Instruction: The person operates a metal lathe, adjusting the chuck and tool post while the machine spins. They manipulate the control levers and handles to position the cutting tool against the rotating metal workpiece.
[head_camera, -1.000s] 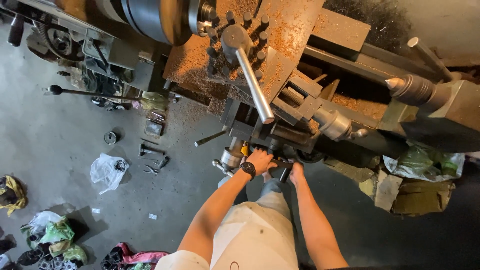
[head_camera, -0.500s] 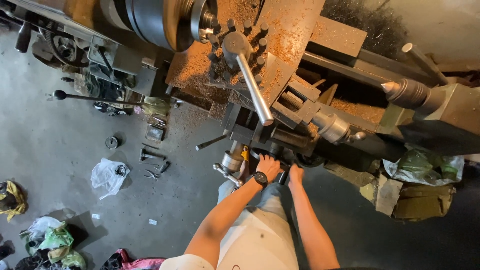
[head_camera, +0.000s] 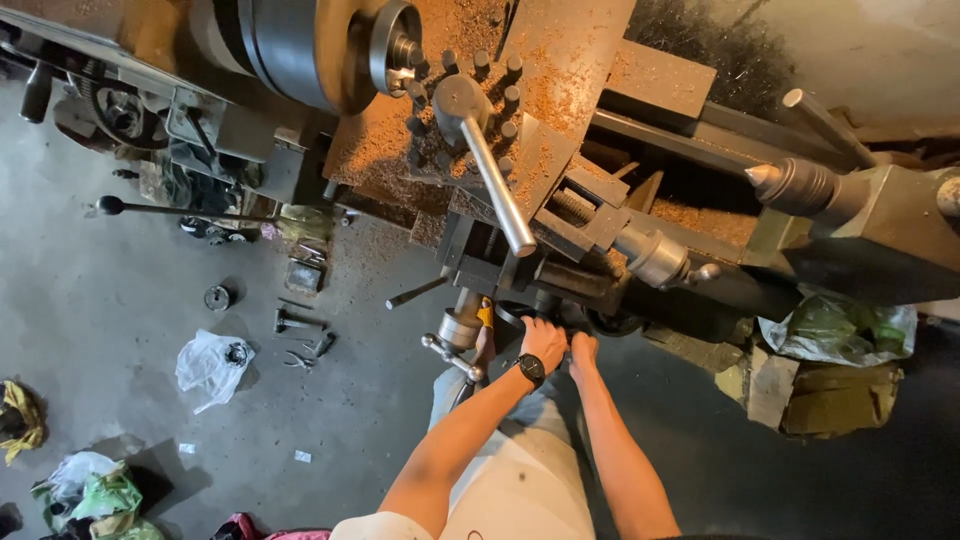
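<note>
**Two hands on a lathe's front wheel**

Seen from above, the left hand (head_camera: 543, 341) (watch at the wrist) curls closed over a dark handwheel (head_camera: 520, 315) low on the lathe's (head_camera: 560, 215) front, beneath a long steel lever (head_camera: 495, 185). The right hand (head_camera: 583, 350) rests just beside it; how tightly it grips cannot be told. Small tools (head_camera: 300, 330) lie on the floor.

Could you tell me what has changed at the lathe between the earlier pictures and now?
Very little. The left hand and right hand stay together on the dark handwheel at the front of the lathe; whether it turned cannot be told. The view shifted slightly, so everything sits a little differently in frame. The long steel lever and the tools on the floor lie as before.
</note>
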